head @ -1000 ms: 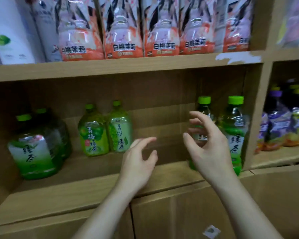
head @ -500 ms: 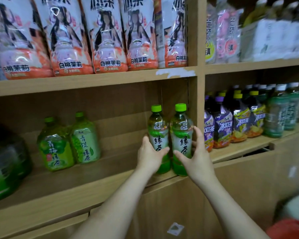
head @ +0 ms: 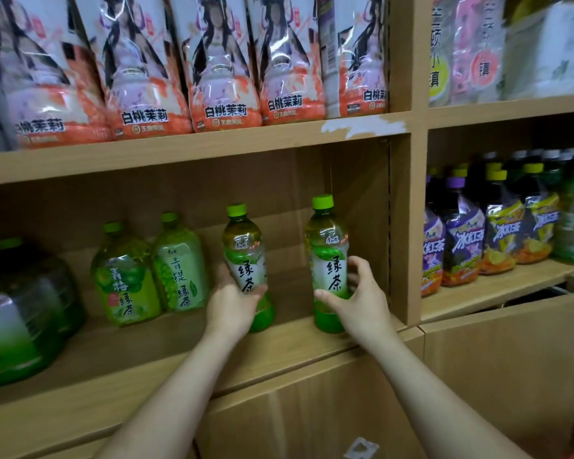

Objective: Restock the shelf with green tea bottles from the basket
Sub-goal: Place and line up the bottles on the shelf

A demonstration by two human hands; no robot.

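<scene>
two green tea bottles held upright on the shelf [head: 298, 346], apart: left bottle [head: 245, 260] gripped by left hand [head: 232, 306], right bottle [head: 328, 260], nearer the shelf divider [head: 404, 226], gripped by right hand [head: 361, 299].

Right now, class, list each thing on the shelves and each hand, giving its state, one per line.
Left hand: closed around the left tea bottle, tilted.
Right hand: closed around the right tea bottle, upright on the shelf.
Two squat green bottles: upright, capped, side by side.
Pouches: standing in a row.
Purple and yellow bottles: upright, capped.
</scene>
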